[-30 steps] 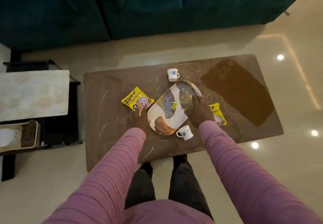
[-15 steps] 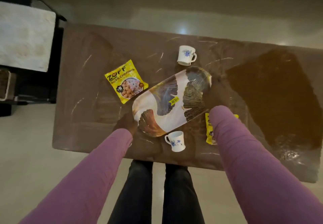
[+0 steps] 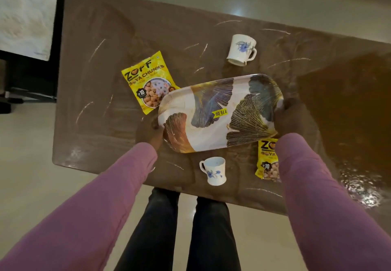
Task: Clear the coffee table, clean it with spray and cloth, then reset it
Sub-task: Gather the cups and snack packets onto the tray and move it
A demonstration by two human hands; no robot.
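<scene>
Clearing barely begun: my left hand (image 3: 150, 132) and right hand (image 3: 291, 118) grip the tray (image 3: 218, 112) by its ends over the table (image 3: 105, 27), while far cup (image 3: 242, 49), near cup (image 3: 214, 171), left packet (image 3: 148, 82) and right packet (image 3: 267, 160) lie uncleared; spraying, wiping and reset all remain.

One brown, white-veined stone-look coffee table (image 3: 101, 44) is in view. There is one oblong white tray (image 3: 211, 135) printed with gold and grey fan leaves, bearing one yellow price sticker (image 3: 220, 113). White ceramic cups with a blue flower number two: the far cup (image 3: 242, 49) and the near cup (image 3: 214, 171). Yellow soya-chunk packets also number two: the left packet (image 3: 148, 84) and the right packet (image 3: 267, 160), which is half hidden by a pink sleeve (image 3: 306, 175) and so probably the same kind. One pale-topped side table (image 3: 25, 12) stands far left.
</scene>
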